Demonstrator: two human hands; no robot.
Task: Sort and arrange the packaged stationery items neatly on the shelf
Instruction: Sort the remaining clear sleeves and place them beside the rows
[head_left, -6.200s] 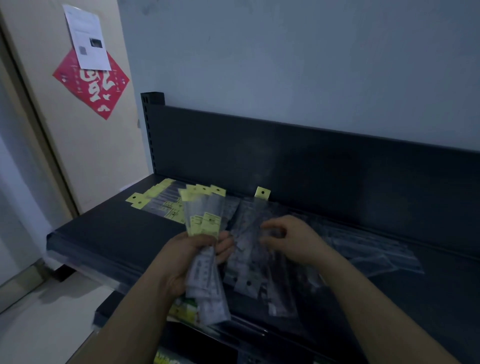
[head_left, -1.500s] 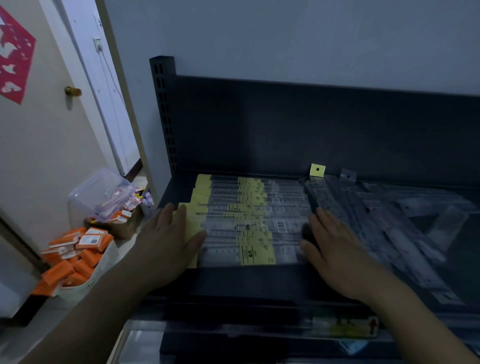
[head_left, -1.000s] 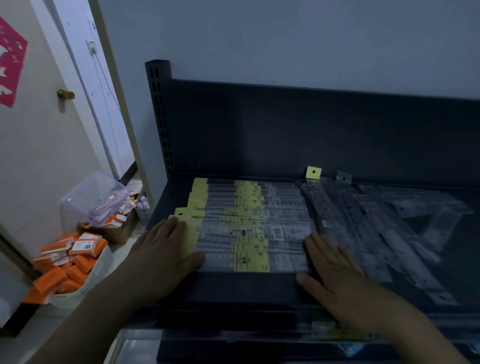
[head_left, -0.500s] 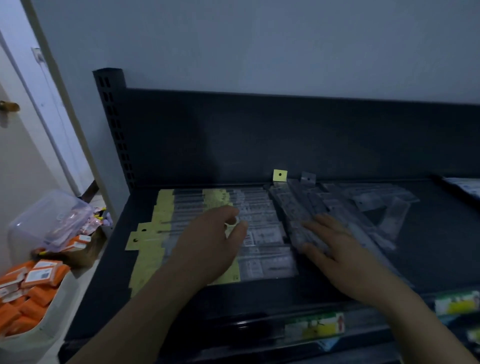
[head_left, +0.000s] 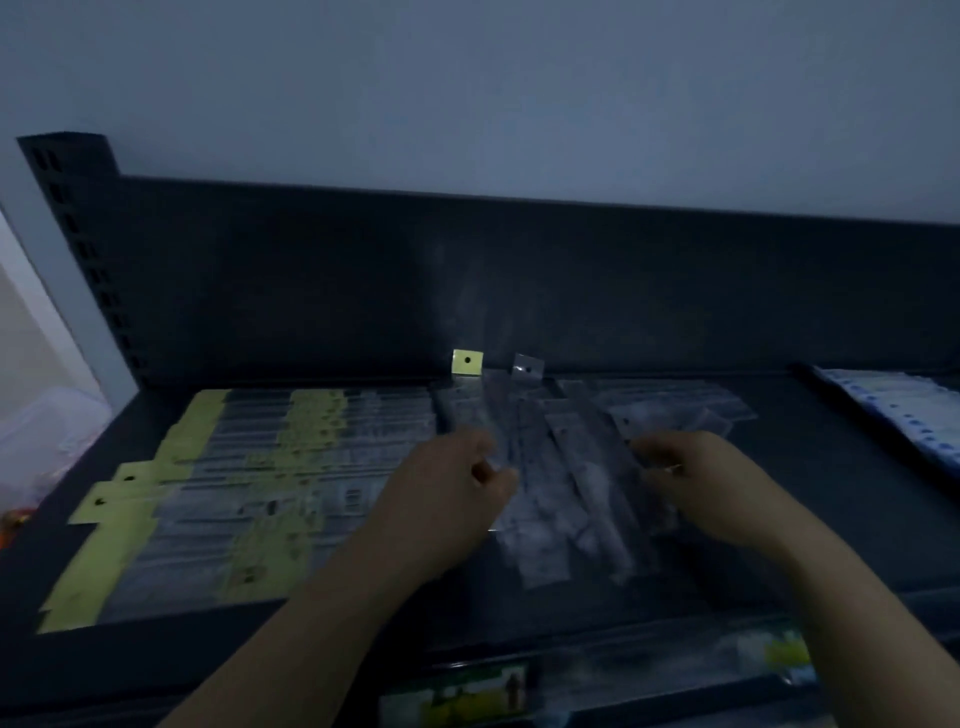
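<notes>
Pretty dim and smeary feed, so take this with a pinch of salt. Along the bottom of the frame is the front edge of the shelf (head_left: 831, 499), with a green price label (head_left: 457, 693) in its strip, too blurry to read.

Both forearms come up from the bottom edge. My left grip (head_left: 447, 499) sits just below centre, fingers curled at the left edge of the clear packets (head_left: 561, 499). My right grip (head_left: 696, 488) mirrors it on the right edge of that same pile, fingers curled too. Both are touching the plastic, but with this blur I can't tell whether either one is actually pinching a packet or just resting on it.

The clear packets are a loose, fanned heap in the middle of the shelf, running from near the front toward the back. To the left of them, the yellow-tabbed packets (head_left: 234, 493) lie flat in 1 overlapping row, tabs stepped down the left side, filling the lower left of the shelf.

Further back, 1 yellow hang tab (head_left: 467, 362) and 1 clear hang tab (head_left: 528, 366) stick up against the dark back panel (head_left: 311, 286). A few more see-through packets (head_left: 675, 408) lie scattered right of centre. At the right edge there's a stack of blue-and-white packets (head_left: 893, 415).

At the left edge is a clear plastic tub (head_left: 47, 436), off the shelf. The slotted upright (head_left: 67, 208) stands in the upper left, with grey wall (head_left: 467, 78) across the top.
</notes>
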